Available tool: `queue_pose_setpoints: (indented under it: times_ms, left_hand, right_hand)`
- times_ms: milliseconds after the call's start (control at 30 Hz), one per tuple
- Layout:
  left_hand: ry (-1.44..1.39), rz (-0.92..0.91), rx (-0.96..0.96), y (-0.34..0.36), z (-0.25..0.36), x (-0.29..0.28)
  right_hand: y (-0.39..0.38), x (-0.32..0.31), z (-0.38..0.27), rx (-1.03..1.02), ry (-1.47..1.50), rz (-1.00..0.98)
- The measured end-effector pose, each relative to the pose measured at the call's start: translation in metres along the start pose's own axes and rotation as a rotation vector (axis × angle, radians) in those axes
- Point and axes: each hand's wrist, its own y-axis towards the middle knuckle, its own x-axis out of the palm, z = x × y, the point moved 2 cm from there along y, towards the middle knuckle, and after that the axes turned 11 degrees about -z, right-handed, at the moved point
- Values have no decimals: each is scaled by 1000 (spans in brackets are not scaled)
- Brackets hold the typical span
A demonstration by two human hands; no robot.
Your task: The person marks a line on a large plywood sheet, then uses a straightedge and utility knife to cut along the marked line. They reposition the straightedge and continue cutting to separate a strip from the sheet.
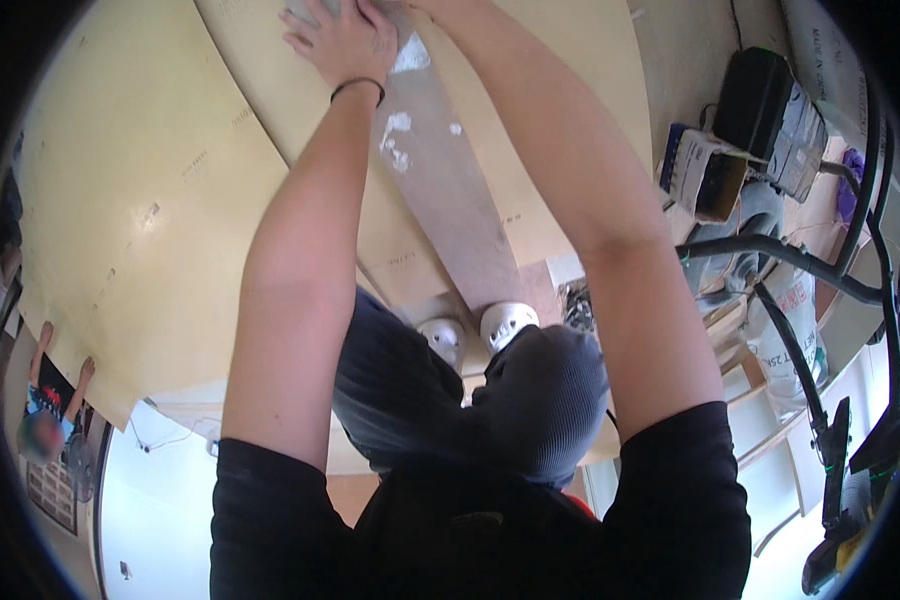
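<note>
My left hand [345, 42], a dark band at its wrist, lies with fingers spread at the top of the view. It rests where a pale yellow board [320, 150] meets a long grey-brown strip [440, 200] marked with white smears. My right arm reaches to the same area from the right, but only the edge of my right hand [417, 4] shows. Its fingers are cut off by the upper rim, so what it touches is hidden. The strip runs down toward my white shoes [507, 322], with pale board on both sides.
A large yellow board [130, 230] spreads to the left, where another person's hands [88, 366] rest at its edge. On the right are a black case [750, 100], an open carton [720, 188], black metal tubing [760, 245] and a white sack [785, 345].
</note>
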Motion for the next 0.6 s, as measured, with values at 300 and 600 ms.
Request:
queue_pose_setpoints:
  times_ms: [300, 600]
  left_hand:
    - [32, 66, -23, 3, -7, 16]
    - [2, 101, -12, 5, -9, 20]
  right_hand:
    - [-150, 52, 50, 67, 150, -39]
    - [-348, 96, 91, 338, 87, -258]
